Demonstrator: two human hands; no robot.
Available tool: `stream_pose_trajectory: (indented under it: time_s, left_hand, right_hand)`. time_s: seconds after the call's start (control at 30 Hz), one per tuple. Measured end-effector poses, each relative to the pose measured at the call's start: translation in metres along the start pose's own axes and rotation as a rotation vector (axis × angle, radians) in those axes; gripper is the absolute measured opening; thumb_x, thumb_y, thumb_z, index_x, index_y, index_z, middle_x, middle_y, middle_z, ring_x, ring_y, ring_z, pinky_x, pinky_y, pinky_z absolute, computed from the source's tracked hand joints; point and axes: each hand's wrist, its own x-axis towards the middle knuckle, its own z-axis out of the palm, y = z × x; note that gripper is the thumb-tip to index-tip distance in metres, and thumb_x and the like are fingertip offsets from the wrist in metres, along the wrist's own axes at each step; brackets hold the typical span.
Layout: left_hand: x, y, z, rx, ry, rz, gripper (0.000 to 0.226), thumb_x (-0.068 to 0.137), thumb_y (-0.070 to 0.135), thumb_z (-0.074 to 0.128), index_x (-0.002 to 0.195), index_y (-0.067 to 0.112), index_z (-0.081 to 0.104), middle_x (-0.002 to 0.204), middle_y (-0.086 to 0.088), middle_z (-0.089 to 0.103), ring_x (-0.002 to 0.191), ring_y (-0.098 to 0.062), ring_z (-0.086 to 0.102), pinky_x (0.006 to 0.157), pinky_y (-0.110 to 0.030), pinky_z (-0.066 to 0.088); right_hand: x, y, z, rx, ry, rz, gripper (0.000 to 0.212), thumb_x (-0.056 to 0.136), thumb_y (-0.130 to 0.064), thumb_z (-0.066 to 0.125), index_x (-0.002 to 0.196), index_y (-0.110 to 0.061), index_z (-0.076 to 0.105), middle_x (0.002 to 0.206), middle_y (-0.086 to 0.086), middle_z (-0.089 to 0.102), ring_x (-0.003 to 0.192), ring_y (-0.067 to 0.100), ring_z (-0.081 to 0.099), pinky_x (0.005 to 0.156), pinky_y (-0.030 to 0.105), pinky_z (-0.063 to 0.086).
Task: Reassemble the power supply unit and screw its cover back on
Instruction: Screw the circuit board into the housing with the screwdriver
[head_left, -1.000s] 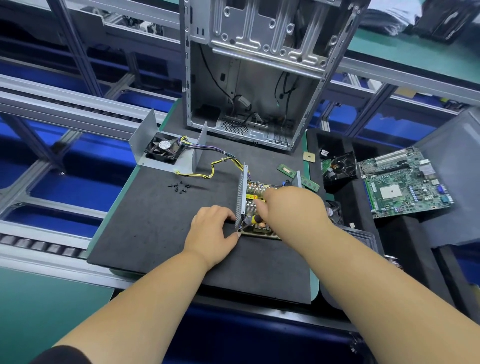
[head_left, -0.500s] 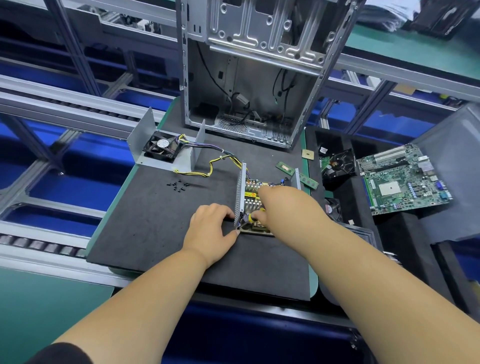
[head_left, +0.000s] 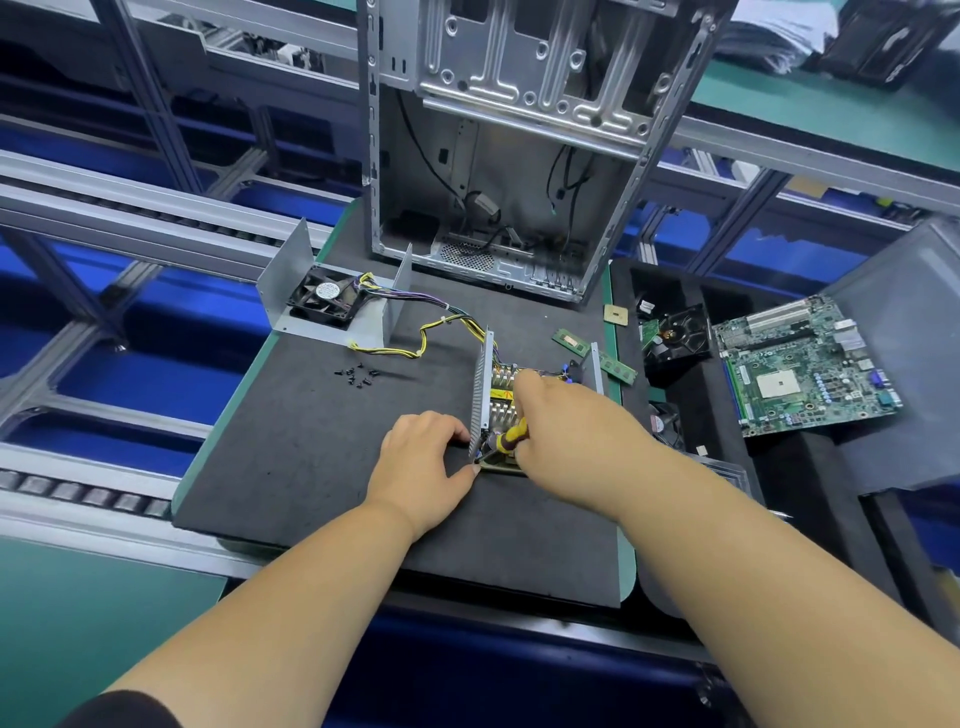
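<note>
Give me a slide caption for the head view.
Right hand drives yellow screwdriver into open power supply; left hand steadies it.

No text can be read. A round label is seen on the fan (head_left: 326, 297), left of the case (head_left: 498, 156), but its print is too small to be made out.
</note>
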Motion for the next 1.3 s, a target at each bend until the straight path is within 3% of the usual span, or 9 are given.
stream_pose_trajectory:
  time_s: [0.17, 0.4, 0.5, 0.63, 0.77, 0.9, 0.97, 1.13, 1.3]
  left_hand:
    - [0.000, -0.001, 0.000, 0.005, -0.007, 0.001, 0.029, 0.080, 0.044, 0.069, 0.104, 0.038, 0.056, 0.107, 0.020, 0.053, 0.111, -0.012, 0.042, 0.100, -0.034, 0.039]
    - [0.001, -0.001, 0.001, 0.011, -0.007, -0.002, 0.028, 0.080, 0.044, 0.070, 0.103, 0.038, 0.055, 0.105, 0.020, 0.052, 0.109, -0.012, 0.042, 0.099, -0.034, 0.040]
    - [0.001, -0.001, 0.001, 0.014, -0.003, 0.002, 0.028, 0.079, 0.044, 0.070, 0.103, 0.038, 0.055, 0.105, 0.020, 0.052, 0.109, -0.012, 0.042, 0.098, -0.034, 0.039]
    - [0.001, -0.001, 0.002, 0.012, 0.002, 0.005, 0.028, 0.079, 0.043, 0.070, 0.102, 0.038, 0.056, 0.105, 0.020, 0.053, 0.109, -0.013, 0.042, 0.097, -0.032, 0.038]
    - [0.000, -0.001, 0.002, 0.003, 0.011, 0.003, 0.028, 0.078, 0.043, 0.071, 0.100, 0.038, 0.056, 0.103, 0.019, 0.053, 0.107, -0.013, 0.043, 0.096, -0.033, 0.038]
    - [0.000, -0.002, 0.002, 0.003, 0.008, 0.003, 0.028, 0.079, 0.044, 0.071, 0.101, 0.039, 0.055, 0.104, 0.021, 0.053, 0.108, -0.011, 0.043, 0.098, -0.031, 0.037]
    - [0.000, -0.002, 0.002, 0.007, 0.010, 0.007, 0.028, 0.079, 0.044, 0.070, 0.101, 0.039, 0.055, 0.105, 0.020, 0.053, 0.109, -0.012, 0.043, 0.098, -0.032, 0.037]
    - [0.001, -0.002, 0.003, 0.011, 0.003, 0.006, 0.027, 0.079, 0.044, 0.070, 0.101, 0.039, 0.055, 0.104, 0.021, 0.052, 0.108, -0.011, 0.042, 0.099, -0.032, 0.037]
    - [0.001, -0.002, 0.003, 0.008, 0.006, 0.003, 0.026, 0.078, 0.045, 0.070, 0.099, 0.041, 0.054, 0.103, 0.022, 0.052, 0.107, -0.011, 0.042, 0.097, -0.032, 0.037]
  right_hand:
    - [-0.001, 0.008, -0.004, -0.108, 0.013, -0.020, 0.022, 0.087, -0.011, 0.056, 0.089, -0.018, 0.036, 0.080, -0.002, 0.045, 0.074, 0.025, 0.048, 0.055, 0.033, 0.033]
    - [0.008, 0.011, -0.008, -0.195, -0.029, 0.008, 0.021, 0.093, -0.023, 0.059, 0.086, -0.017, 0.041, 0.065, -0.004, 0.035, 0.075, 0.028, 0.050, 0.055, 0.030, 0.032]
    - [0.011, 0.004, -0.006, -0.201, -0.027, 0.044, 0.033, 0.097, -0.044, 0.051, 0.079, -0.017, 0.044, 0.064, -0.003, 0.035, 0.071, 0.027, 0.047, 0.049, 0.029, 0.026]
    - [0.011, -0.003, 0.004, -0.273, 0.079, 0.195, 0.050, 0.102, -0.048, 0.034, 0.062, -0.018, 0.037, 0.060, -0.001, 0.034, 0.054, 0.021, 0.036, 0.046, 0.024, 0.019]
    - [0.006, -0.005, 0.010, -0.200, 0.144, 0.202, 0.043, 0.101, -0.053, 0.028, 0.081, -0.020, 0.045, 0.070, -0.002, 0.047, 0.063, 0.023, 0.043, 0.047, 0.028, 0.020]
    - [-0.002, -0.002, 0.007, 0.103, 0.107, 0.046, 0.020, 0.091, -0.029, 0.050, 0.093, -0.018, 0.033, 0.087, -0.001, 0.042, 0.079, 0.025, 0.044, 0.059, 0.035, 0.027]
    - [-0.005, -0.001, 0.008, 0.114, 0.085, 0.016, 0.019, 0.090, -0.018, 0.053, 0.092, -0.018, 0.034, 0.088, 0.000, 0.045, 0.077, 0.024, 0.045, 0.060, 0.034, 0.030]
    - [0.004, -0.001, 0.009, -0.044, 0.072, 0.070, 0.031, 0.094, -0.040, 0.057, 0.087, -0.019, 0.035, 0.072, -0.004, 0.039, 0.071, 0.025, 0.047, 0.055, 0.031, 0.032]
    - [0.008, -0.005, 0.015, -0.215, 0.130, 0.156, 0.045, 0.100, -0.051, 0.036, 0.067, -0.020, 0.038, 0.059, -0.003, 0.035, 0.060, 0.023, 0.043, 0.046, 0.024, 0.019]
